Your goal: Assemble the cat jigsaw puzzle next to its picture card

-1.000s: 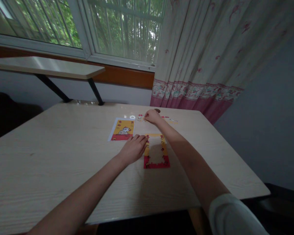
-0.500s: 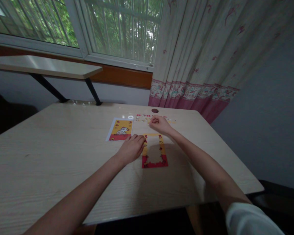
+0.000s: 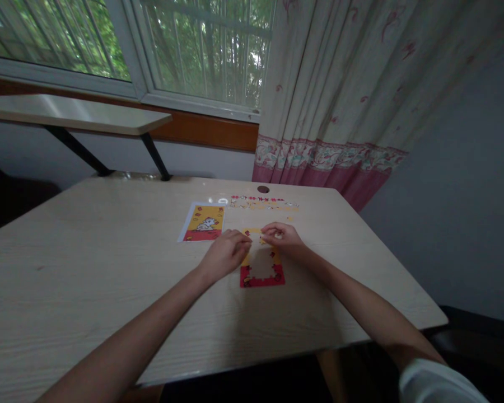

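Head view: I see a hollow, rectangular yellow-and-red jigsaw border [image 3: 262, 282] on the pale wood-grain table [image 3: 109, 280], left hand [image 3: 223, 253] half-curled at its edge, hold unclear, right hand [image 3: 286, 237] pinching a small yellow piece [image 3: 262, 242].

Home-like rm w/ floral curtain [image 3: 336, 101], window [image 3: 205, 61] & desk [image 3: 109, 268]

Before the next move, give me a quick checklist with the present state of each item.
1. Frame flat on the table: ok.
2. Left hand at the frame's left side: ok.
3. Right hand near the frame's upper right: ok.
4. Yellow piece firmly gripped by the right hand: cannot tell, too small.
5. Picture face up, left of the frame: ok.
6. Loose pieces in rows beyond the frame: ok.
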